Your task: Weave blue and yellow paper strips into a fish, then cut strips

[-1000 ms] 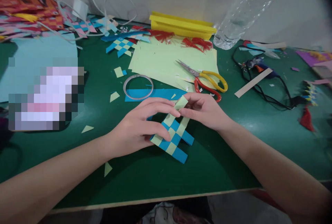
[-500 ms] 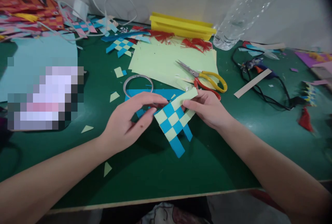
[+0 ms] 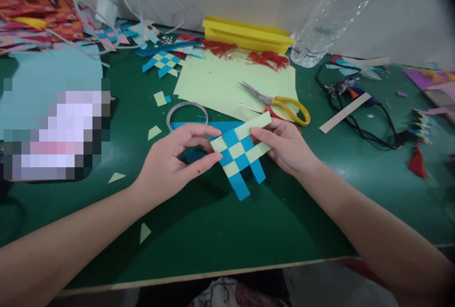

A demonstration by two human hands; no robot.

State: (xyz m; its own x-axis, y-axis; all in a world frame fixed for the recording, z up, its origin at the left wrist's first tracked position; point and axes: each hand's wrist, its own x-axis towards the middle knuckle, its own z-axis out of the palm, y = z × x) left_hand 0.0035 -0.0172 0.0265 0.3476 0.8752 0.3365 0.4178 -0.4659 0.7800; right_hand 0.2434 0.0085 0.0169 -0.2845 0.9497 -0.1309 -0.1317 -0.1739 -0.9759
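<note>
Left hand (image 3: 170,165) and right hand (image 3: 286,148) pinch the blue-and-green woven paper square (image 3: 240,151) (tilted) above bare green tabletop (image 3: 220,231), with its near edge clear of clutter.

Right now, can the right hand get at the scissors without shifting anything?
Probably yes: the scissors lie uncovered on the paper sheet just beyond the right hand, but its fingers are pinching the woven paper.

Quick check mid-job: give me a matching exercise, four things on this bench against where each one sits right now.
Things:
1. woven paper piece
2. scissors
3. tape ring
4. plastic bottle

Places:
A. lying on the pale green sheet
B. standing at the back, right of the yellow tray
C. held between left hand and right hand
D. flat on the green table, just beyond the left hand

Pairs: 1-C, 2-A, 3-D, 4-B
</note>
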